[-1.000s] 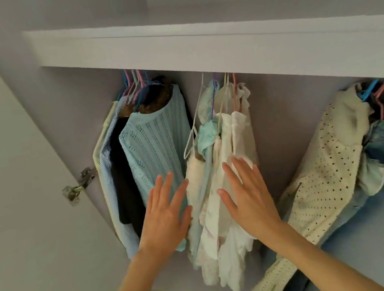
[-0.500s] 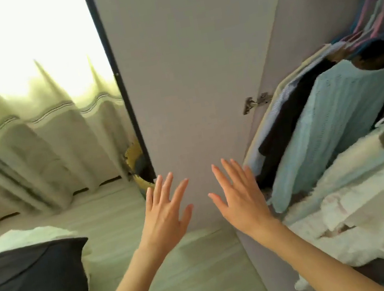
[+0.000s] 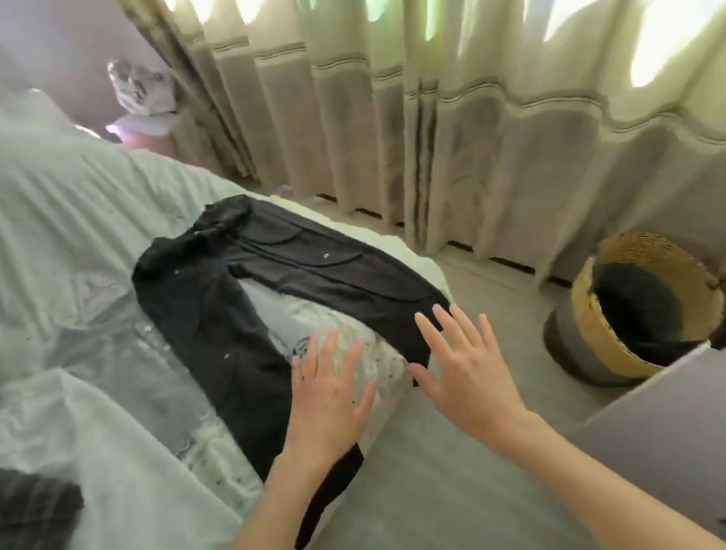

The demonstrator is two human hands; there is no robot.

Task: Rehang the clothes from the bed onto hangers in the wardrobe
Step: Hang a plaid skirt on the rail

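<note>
At the far left, a dark garment (image 3: 9, 530) lies on the bed (image 3: 28, 242), partly cut off by the frame edge; it is too blurred to tell what it is. The bed is covered in pale green bedding. Further right, black trousers (image 3: 217, 326) lie flat on the bed, waistband toward the pillows, the two legs spread apart in a V. The nearer leg runs down to the bed's edge and hangs over it; the other leg reaches the bed corner.

The left hand (image 3: 328, 399) is held above the bed edge between the two trouser legs, palm down, its fingers (image 3: 312, 354) straight and spread, holding nothing. Just beside it, the right hand (image 3: 467, 372) is held above the end of the farther leg, fingers (image 3: 449, 323) likewise straight and spread wide, empty.

Behind the bed, curtains (image 3: 446, 119) hang to the floor (image 3: 458, 497). To the right, a woven basket (image 3: 598, 332) stands on the floor near a white door (image 3: 719, 432) panel's edge.
</note>
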